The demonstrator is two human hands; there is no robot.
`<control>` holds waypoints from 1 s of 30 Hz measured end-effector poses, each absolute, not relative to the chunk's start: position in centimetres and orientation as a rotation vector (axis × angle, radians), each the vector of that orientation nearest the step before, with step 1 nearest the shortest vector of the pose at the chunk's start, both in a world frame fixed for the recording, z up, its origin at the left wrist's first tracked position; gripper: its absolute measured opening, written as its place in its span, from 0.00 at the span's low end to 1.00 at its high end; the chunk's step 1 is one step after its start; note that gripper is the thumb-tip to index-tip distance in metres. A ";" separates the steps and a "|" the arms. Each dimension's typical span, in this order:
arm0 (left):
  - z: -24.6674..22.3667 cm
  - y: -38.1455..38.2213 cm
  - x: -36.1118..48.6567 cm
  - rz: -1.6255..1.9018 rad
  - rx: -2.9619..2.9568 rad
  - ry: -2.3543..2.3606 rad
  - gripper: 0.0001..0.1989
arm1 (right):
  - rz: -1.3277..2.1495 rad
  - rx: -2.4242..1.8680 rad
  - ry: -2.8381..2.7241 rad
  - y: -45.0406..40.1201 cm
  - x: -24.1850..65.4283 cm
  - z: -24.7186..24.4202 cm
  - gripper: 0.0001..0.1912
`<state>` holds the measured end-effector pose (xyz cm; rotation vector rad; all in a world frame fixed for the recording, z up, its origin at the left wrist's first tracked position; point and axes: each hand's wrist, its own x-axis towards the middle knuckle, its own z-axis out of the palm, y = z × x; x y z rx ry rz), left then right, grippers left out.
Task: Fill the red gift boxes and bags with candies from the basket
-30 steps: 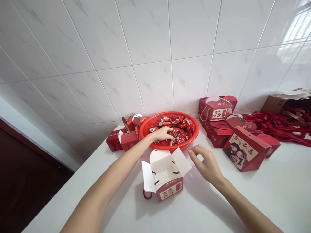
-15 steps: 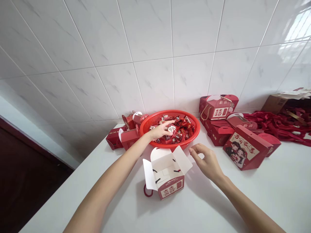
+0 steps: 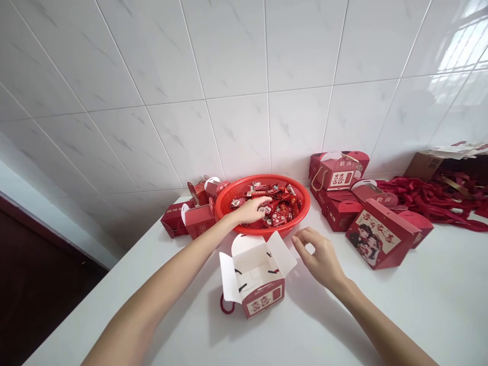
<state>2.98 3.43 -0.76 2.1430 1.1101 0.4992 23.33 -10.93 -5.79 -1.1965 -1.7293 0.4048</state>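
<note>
Left hand: the left hand (image 3: pixel 252 210) reached into the basket, its fingers bent over the sweets; whether they gripped one, the picture could not tell.
Sweets: the wrapped sweets (image 3: pixel 279 217), mostly red, lay heaped in the basket, around and under the fingertips.
Basket: the red basket (image 3: pixel 224 223) stood on the table, behind the open box.
Right hand: the right hand (image 3: pixel 318 254) was loosely open, fingers curled, near the open box's right flap.
Open box: the open box (image 3: pixel 264 300) stood upright between the forearms, white inside, flaps spread, a dark red cord at its left.
Sides: small red boxes (image 3: pixel 199 221) sat left of the basket; a stack of red boxes (image 3: pixel 341 211) and a picture box (image 3: pixel 381 236) sat right.
Farther right: red ribbons (image 3: pixel 412 195) lay near a brown carton (image 3: pixel 423 166).
Setting: white table (image 3: pixel 324 325), tiled wall (image 3: pixel 236 51).
</note>
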 end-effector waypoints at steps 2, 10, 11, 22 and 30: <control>-0.5 3.3 3.8 0.334 2.309 1.063 0.32 | 0.397 -1.187 -1.739 -11.0 23.3 -5.8 0.19; -0.2 4.3 9.6 -0.270 2.708 0.845 0.31 | 0.326 -1.148 -1.768 -10.8 23.4 -6.3 0.18; -0.4 4.7 10.0 -0.317 2.725 0.909 0.36 | 0.322 -1.146 -1.769 -10.8 23.5 -6.4 0.18; -0.1 5.6 10.3 -0.448 2.646 1.152 0.16 | 0.306 -1.152 -1.763 -10.2 24.1 -6.7 0.17; 1.0 5.7 4.1 0.354 2.030 0.892 0.14 | 0.311 -1.157 -1.778 -10.5 24.0 -6.4 0.17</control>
